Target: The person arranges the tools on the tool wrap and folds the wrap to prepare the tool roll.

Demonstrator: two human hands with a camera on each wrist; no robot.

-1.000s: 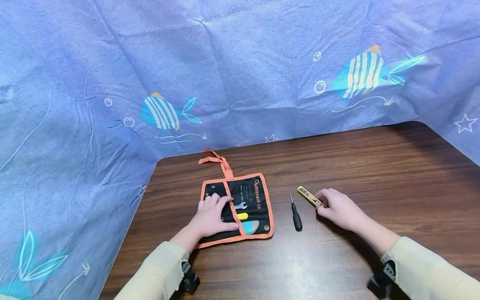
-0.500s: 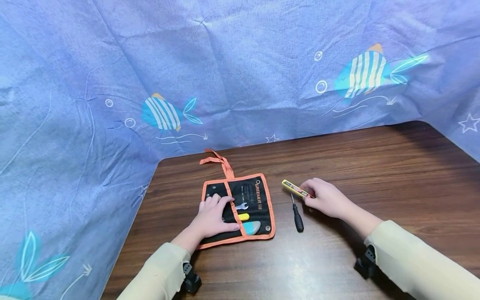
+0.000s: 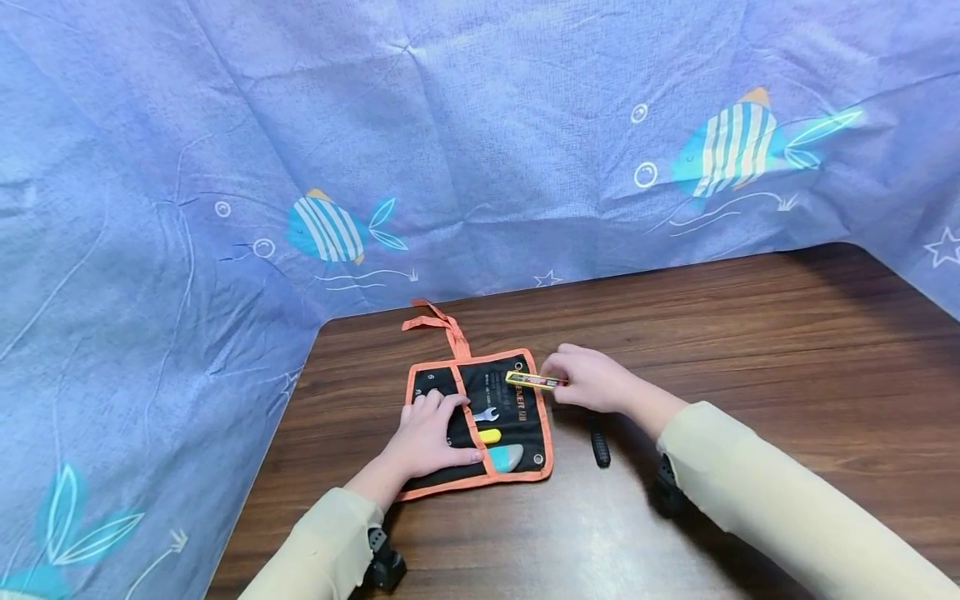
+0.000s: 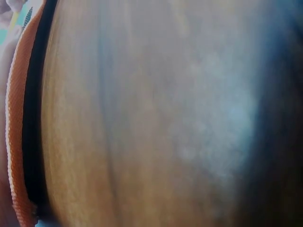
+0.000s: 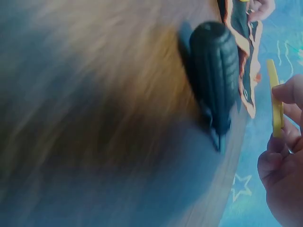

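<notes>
A black tool pouch [image 3: 517,467] with orange edging lies spread on the table, its pocket holding a wrench [image 3: 487,414], a yellow-ended tool [image 3: 490,436] and a teal-and-grey handle [image 3: 507,457]. My left hand [image 3: 427,437] rests on the pouch, thumb and fingers along the orange pocket band. Between thumb and fingers, my right hand [image 3: 588,379] pinches a slim, flat yellow case [image 3: 525,381] with a dark and red printed label, its far end above the pouch's upper right part. Below that hand lies a screwdriver [image 5: 215,71] with a black ribbed handle; in the head view its shaft is hidden.
Orange tie straps [image 3: 450,329] stretch from the pouch's far edge. The brown wooden table [image 3: 720,333] extends to the right. A blue fish-print cloth [image 3: 480,167] hangs behind and beside it. The left wrist view is blurred, mostly tabletop with the pouch's edge.
My right hand has carried the yellow case leftward, from right of the screwdriver to over the pouch, turning it closer to level across the view. My left hand has stayed on the pouch.
</notes>
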